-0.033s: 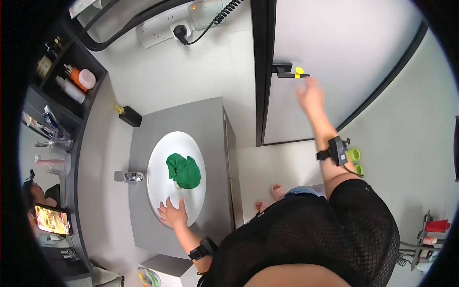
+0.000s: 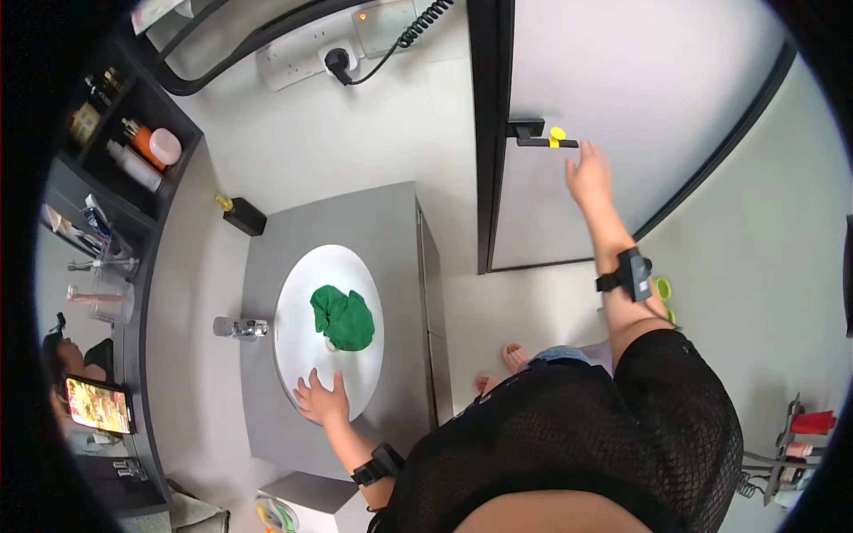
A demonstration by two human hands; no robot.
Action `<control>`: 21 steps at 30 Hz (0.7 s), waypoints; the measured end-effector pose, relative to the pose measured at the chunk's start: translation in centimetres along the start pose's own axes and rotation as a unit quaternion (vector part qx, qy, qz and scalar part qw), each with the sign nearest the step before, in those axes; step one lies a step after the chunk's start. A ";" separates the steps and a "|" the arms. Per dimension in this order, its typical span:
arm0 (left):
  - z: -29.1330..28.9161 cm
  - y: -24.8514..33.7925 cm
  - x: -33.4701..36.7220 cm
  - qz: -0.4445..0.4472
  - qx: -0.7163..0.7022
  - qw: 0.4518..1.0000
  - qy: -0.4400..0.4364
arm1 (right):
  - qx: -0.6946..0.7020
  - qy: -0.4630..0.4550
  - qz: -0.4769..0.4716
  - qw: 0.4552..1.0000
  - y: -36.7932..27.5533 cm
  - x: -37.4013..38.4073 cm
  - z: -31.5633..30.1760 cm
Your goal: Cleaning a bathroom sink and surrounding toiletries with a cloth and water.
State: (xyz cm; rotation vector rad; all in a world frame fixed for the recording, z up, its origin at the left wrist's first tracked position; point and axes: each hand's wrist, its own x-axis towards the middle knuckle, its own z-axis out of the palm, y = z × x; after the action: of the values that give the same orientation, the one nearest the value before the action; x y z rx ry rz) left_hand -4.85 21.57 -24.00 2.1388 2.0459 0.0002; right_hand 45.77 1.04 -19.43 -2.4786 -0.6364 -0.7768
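A crumpled green cloth [image 2: 345, 320] lies in the white oval basin [image 2: 306, 266], partly over the drain. My left hand [image 2: 323, 399] is at the near end of the basin, fingers spread and holding nothing; whether it touches the surface I cannot tell. The chrome tap [image 2: 240, 329] stands at the basin's left side. Out to the right, my right hand [image 2: 590, 182] is raised beside the tip of the black door handle [image 2: 538, 140], which carries a yellow round-ended clip. Its fingers are stretched out with nothing in them. A small gap seems to separate fingertips and handle.
A grey vanity counter [image 2: 360, 204] surrounds the basin. On its far left corner is a black pump bottle [image 2: 243, 216]. Shelves and a mirror line the left, with a lit phone [image 2: 98, 407]. A frosted door [image 2: 640, 80] stands ahead right; green slippers [image 2: 663, 289] lie near the right wall.
My right hand has shifted slightly right, away from the door handle. My left hand and the green cloth have stayed in place.
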 end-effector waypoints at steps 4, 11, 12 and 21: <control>-0.6 -1.1 -1.1 -0.011 -0.016 1.000 0.018 | -0.111 -0.125 -0.058 0.984 0.0 2.4 -0.2; -1.8 -0.8 -2.8 -0.024 -0.045 0.996 0.073 | -0.012 -0.217 0.001 0.976 0.9 0.1 4.9; -1.8 -0.5 -2.8 -0.014 -0.044 0.996 0.072 | -0.009 -0.206 -0.001 0.978 1.0 0.5 4.7; -2.4 1.9 -2.2 0.059 -0.068 0.991 0.098 | -0.076 -0.217 -0.016 0.973 0.8 3.4 3.6</control>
State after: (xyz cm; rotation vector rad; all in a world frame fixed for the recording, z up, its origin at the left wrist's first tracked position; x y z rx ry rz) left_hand -3.36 19.61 -21.12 2.2466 1.9507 0.3684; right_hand 50.14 3.41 -20.21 -2.8128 -0.7928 -0.2976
